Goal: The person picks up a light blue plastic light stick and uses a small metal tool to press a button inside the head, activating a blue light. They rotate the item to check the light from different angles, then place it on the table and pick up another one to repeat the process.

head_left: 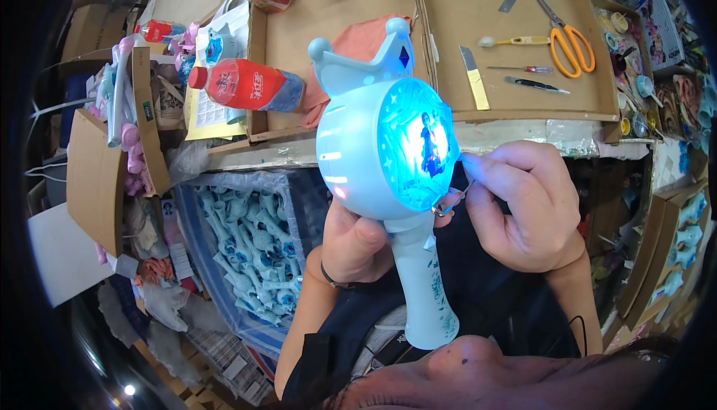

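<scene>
A pale blue toy light wand [351,137] stands upright before me, with a round head, a crown-shaped top and a leaf-patterned handle. Its round face glows bright blue around a small figure, and a reddish light shows on its side. My left hand [355,246] is closed round the underside of the head, fingers partly hidden behind it. At the right rim of the face, my right hand [526,208] is pinched; a thin, small metallic-looking piece shows by its fingertips, too small to name.
Cardboard trays hold orange scissors [573,51], a yellow-handled blade [474,81], a small screwdriver [523,69], a craft knife [536,84] and a pink cloth [358,48]. A red-labelled bottle [243,85] lies left. A bag-lined bin [194,216] holds several blue wand parts.
</scene>
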`<act>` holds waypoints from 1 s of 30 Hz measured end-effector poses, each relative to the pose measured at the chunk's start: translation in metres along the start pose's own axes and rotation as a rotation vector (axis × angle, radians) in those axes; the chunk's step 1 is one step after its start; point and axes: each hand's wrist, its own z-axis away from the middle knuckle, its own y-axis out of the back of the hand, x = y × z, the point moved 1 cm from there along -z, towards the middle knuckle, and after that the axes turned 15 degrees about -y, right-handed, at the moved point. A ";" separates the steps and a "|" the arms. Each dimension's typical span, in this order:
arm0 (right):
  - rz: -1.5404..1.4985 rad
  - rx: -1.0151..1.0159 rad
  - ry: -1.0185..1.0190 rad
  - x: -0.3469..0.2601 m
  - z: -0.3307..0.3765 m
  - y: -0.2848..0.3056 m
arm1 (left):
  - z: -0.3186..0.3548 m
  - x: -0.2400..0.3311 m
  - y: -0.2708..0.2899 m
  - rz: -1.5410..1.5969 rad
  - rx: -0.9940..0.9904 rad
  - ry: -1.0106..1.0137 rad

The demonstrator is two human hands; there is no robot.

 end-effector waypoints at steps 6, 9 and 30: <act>-0.008 -0.035 -0.066 -0.006 0.000 0.001 | 0.000 -0.003 0.001 0.070 0.017 0.014; 0.015 -0.001 0.004 -0.003 -0.003 0.000 | -0.001 -0.002 0.000 0.049 0.019 0.031; -0.104 -0.126 -0.154 -0.001 -0.005 0.004 | -0.004 -0.004 -0.001 0.071 0.028 0.005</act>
